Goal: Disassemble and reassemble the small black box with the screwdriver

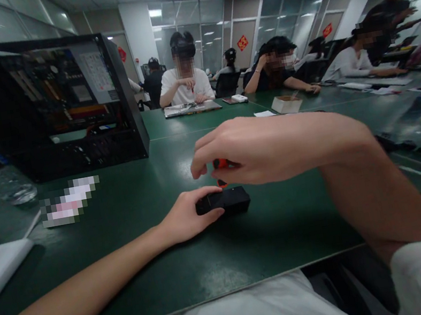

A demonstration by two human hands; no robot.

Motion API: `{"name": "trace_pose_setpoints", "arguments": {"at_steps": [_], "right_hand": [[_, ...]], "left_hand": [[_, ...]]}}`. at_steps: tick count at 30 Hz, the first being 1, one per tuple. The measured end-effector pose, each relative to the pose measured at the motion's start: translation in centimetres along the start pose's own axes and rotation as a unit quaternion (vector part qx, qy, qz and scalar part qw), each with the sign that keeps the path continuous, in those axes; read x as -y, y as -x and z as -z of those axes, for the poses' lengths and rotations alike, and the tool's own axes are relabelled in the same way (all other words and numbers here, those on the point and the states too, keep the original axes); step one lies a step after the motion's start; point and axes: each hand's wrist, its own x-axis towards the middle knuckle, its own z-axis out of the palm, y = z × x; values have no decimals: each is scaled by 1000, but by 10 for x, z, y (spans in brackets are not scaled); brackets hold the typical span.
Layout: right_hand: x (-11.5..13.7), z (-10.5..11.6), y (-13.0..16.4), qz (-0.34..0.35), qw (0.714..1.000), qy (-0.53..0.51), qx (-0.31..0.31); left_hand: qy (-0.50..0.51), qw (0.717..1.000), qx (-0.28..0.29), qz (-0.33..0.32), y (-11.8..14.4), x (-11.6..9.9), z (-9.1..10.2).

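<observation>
Head view: two bare hands at work over a green desk. The left hand grasps a black block about its left end, the thumb along the near side and the fingers over the far side. The block lies on the desk, its right end projecting past the left fingertips to a place just below the right hand. It is elongated and box-shaped, dark and mostly matte, with straight edges, a flat top and a squared right end; a small pale speck marks the top near that end, and a fine line shows on the part between thumb and fingers. The right hand, bent at the wrist above the block, has its fingers curled about an orange-and-black tool. Most of the tool is concealed by the hand; whether it touches the block cannot be told. Beyond the left hand, to its left, stands a black computer case, its side open on the parts within; a clear bottle stands farther left. Beyond the right hand is a small open box.
</observation>
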Motion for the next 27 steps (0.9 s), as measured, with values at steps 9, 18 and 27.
{"name": "trace_pose_setpoints", "arguments": {"at_steps": [9,18,27], "right_hand": [[-1,8,11,-1,998,52,47],[-4,8,12,1,996,67,51],[-4,10,11,19,998,37,51]], "left_hand": [[-19,1000,7,-2,1,-2,4],[-30,999,22,-9,1,-1,6],[-25,999,17,-18,2,-1,6]]}}
